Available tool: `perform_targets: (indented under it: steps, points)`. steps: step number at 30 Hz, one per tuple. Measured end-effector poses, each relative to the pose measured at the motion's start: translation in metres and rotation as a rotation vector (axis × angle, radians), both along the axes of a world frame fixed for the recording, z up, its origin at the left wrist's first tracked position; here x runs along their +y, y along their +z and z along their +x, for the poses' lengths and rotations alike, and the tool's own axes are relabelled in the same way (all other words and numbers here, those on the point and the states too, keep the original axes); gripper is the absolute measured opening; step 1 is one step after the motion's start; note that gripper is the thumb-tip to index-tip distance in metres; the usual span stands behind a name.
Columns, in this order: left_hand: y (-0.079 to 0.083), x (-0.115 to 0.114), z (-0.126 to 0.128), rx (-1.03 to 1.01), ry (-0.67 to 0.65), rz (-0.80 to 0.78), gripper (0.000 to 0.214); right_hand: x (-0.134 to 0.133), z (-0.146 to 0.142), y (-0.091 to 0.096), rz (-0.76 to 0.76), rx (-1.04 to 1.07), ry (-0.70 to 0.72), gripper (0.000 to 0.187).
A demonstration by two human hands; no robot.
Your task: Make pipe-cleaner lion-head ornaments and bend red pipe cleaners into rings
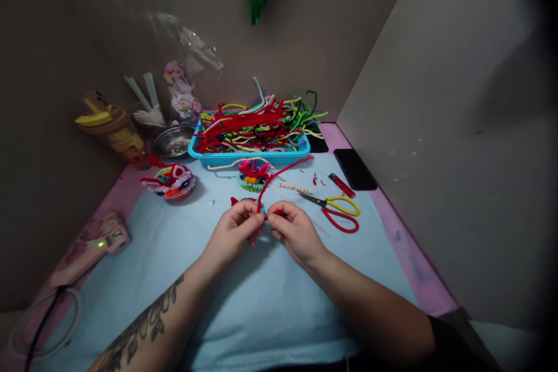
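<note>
Both hands meet over the middle of the blue cloth. My left hand [239,225] pinches a red pipe cleaner [279,173], whose long free end curves up and to the right. Thumb and fingertips of my right hand [294,229] close on the same pipe cleaner, close beside the left fingertips. Just behind the hands lies a partly hidden red piece [238,200]. Beyond it sits a small pink and green pipe-cleaner lion head [254,175]. To the right are scissors [333,207] with one yellow and one red handle, partly spread.
A blue tray [248,158] heaped with coloured pipe cleaners stands at the back. Another lion head [172,181] and a pink glue gun [98,250] are on the left. A metal bowl [172,142], a lidded cup [117,131], a red lighter [342,185] and a phone [355,168] lie around.
</note>
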State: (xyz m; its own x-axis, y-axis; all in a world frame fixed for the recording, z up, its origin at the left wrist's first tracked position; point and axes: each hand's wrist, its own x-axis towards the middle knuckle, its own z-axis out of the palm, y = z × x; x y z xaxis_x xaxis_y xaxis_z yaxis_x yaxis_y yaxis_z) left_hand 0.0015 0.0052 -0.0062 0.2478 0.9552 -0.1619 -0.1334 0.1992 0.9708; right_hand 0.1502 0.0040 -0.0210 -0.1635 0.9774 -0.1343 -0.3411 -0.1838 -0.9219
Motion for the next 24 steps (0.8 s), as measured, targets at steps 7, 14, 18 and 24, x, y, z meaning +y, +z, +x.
perform_targets:
  steps: [7, 14, 18, 24]
  points:
    - [0.003, 0.0, 0.001, -0.052, 0.023, -0.043, 0.027, 0.003, 0.008, 0.011, 0.254, -0.284, 0.076, 0.011]
    - [0.006, -0.001, 0.003, -0.109, -0.015, -0.064, 0.027, 0.004, 0.006, 0.006, 0.131, -0.118, 0.02, 0.01]
    - [0.007, -0.003, 0.005, -0.141, 0.001, -0.1, 0.027, 0.004, -0.001, 0.003, -0.082, 0.075, 0.043, 0.014]
    - [0.006, -0.003, 0.006, -0.197, 0.059, -0.129, 0.033, 0.004, -0.002, 0.003, -0.139, 0.183, -0.01, 0.02]
